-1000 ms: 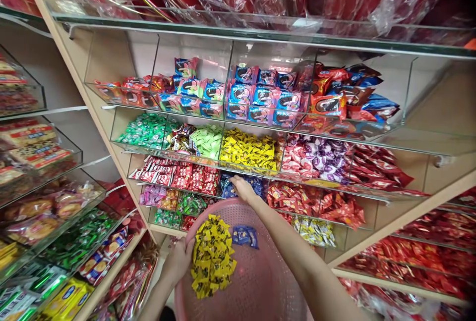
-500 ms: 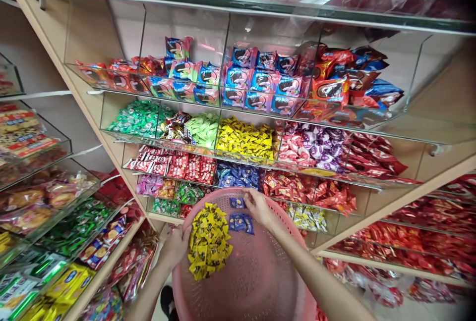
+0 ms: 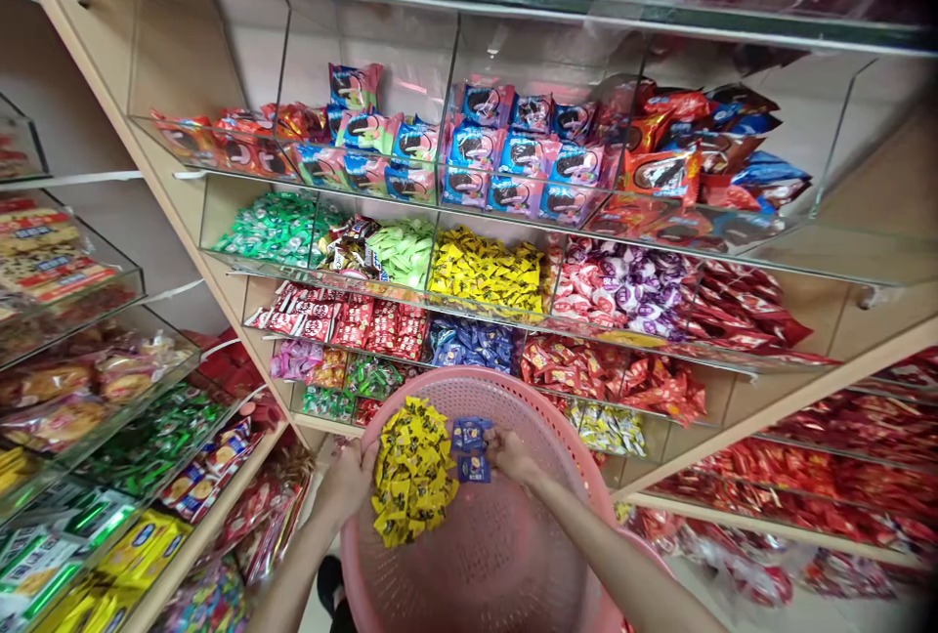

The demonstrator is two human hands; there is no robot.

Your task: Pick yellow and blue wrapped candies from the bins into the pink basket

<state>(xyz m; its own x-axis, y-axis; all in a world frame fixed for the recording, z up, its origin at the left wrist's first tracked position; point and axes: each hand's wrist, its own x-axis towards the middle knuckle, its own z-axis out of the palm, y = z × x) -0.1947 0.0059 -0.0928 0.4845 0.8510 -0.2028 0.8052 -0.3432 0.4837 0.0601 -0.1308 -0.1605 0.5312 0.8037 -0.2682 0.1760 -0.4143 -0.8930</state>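
Note:
My left hand (image 3: pixel 346 479) is closed round the left rim of a pink perforated plastic basket (image 3: pixel 469 604). A heap of small yellow candy packets (image 3: pixel 411 477) lies inside, against the left wall. To its right are a few blue candy packets (image 3: pixel 469 433), one below another. Inside the basket, my right hand (image 3: pixel 513 457) has its fingers curled in at the right edge of the upper blue packet, pinching it. The fingertips are partly hidden.
Glass-fronted shelves ahead hold loose yellow candies (image 3: pixel 488 272), blue candies (image 3: pixel 473 345) and blue-pink cookie packs (image 3: pixel 524 154). More snack shelves (image 3: pixel 95 428) stand close on the left. Red packets (image 3: pixel 828 457) fill the shelves at right. A dark shoe (image 3: pixel 329 579) shows beside the basket.
My right hand has moved down from the basket's far rim into the basket, and the upper blue packet has shifted down with it. My left hand stays on the rim.

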